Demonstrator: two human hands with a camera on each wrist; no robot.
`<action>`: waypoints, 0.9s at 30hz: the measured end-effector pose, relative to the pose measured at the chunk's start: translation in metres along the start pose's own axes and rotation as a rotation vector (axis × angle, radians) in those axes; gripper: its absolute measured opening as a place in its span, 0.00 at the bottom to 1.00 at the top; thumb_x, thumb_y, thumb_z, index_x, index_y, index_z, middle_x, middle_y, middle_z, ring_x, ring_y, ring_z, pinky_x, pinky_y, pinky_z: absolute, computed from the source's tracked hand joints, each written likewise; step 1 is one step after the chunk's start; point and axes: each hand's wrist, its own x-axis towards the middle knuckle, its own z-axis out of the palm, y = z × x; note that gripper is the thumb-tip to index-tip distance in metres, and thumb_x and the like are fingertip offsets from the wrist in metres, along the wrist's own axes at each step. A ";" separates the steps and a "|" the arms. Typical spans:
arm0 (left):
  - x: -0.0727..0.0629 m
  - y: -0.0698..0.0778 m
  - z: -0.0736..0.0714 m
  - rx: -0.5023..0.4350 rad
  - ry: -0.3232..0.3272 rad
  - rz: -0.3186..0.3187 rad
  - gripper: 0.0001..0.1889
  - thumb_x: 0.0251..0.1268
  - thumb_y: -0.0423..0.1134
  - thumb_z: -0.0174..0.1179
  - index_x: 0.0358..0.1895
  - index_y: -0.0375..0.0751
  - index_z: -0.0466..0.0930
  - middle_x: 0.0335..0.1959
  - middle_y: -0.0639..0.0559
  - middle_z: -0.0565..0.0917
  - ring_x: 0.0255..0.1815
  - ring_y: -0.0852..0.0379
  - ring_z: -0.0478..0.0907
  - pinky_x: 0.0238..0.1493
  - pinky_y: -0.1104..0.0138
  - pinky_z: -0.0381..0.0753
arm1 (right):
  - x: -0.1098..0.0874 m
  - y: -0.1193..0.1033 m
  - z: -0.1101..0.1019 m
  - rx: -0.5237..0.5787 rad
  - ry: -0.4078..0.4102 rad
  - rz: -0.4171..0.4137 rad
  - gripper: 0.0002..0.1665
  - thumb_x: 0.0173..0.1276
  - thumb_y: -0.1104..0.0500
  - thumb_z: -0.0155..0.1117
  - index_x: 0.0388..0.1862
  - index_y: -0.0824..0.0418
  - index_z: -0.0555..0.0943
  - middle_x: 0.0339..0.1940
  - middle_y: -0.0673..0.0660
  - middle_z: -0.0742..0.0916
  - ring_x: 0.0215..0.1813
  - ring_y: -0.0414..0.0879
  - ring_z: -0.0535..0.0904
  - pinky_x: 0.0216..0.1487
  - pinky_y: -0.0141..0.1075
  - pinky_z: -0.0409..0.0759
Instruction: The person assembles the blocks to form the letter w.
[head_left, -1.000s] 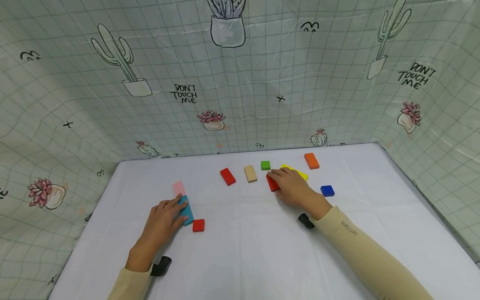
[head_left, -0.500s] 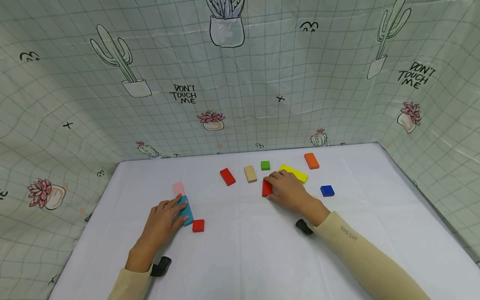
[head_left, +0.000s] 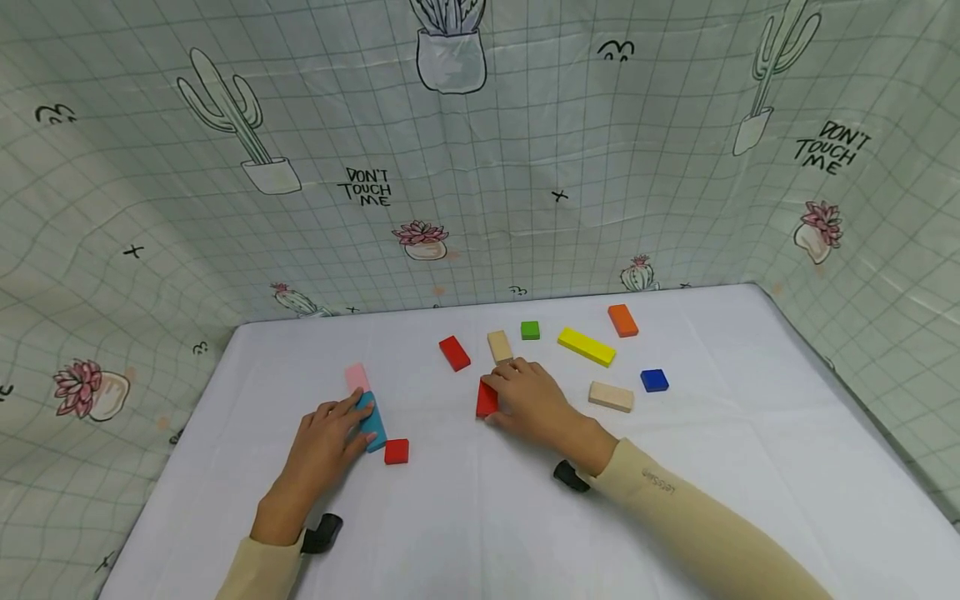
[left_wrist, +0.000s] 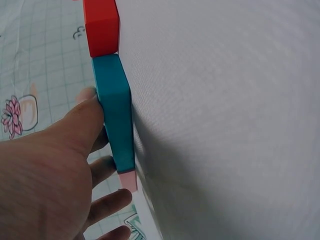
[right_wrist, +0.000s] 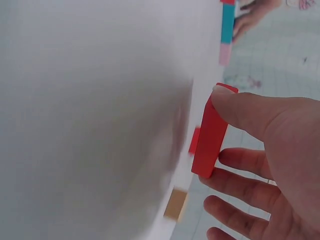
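Pinching, left hand (head_left: 321, 440) holds teal block (left_wrist: 117, 110), right hand (head_left: 534, 406) red block (right_wrist: 210, 142); only head view shows green block (head_left: 530, 331).

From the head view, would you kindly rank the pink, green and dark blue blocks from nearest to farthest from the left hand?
1. Pink block: just beyond the left hand, at the turquoise block's far end.
2. Green block: farther back, beyond the right hand.
3. Dark blue block: out to the right, past the right hand.
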 end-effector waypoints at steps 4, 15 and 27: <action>0.000 0.000 0.000 -0.002 0.002 0.002 0.26 0.66 0.39 0.74 0.65 0.34 0.84 0.73 0.33 0.76 0.64 0.30 0.76 0.61 0.35 0.75 | 0.005 -0.015 0.005 -0.009 0.006 -0.022 0.32 0.65 0.50 0.81 0.63 0.62 0.84 0.59 0.60 0.87 0.66 0.57 0.78 0.68 0.52 0.78; -0.001 -0.001 0.001 -0.009 0.017 0.006 0.26 0.65 0.38 0.74 0.64 0.33 0.84 0.72 0.33 0.77 0.64 0.31 0.76 0.61 0.35 0.76 | 0.018 -0.046 0.017 -0.039 0.021 -0.062 0.30 0.65 0.47 0.81 0.61 0.60 0.85 0.56 0.56 0.88 0.59 0.52 0.80 0.65 0.47 0.80; -0.001 -0.001 0.000 -0.004 0.012 0.002 0.25 0.66 0.38 0.73 0.65 0.34 0.83 0.73 0.33 0.76 0.65 0.31 0.75 0.62 0.35 0.75 | 0.030 -0.063 0.028 -0.106 -0.018 -0.039 0.30 0.67 0.44 0.79 0.63 0.57 0.84 0.56 0.53 0.88 0.58 0.49 0.80 0.64 0.43 0.80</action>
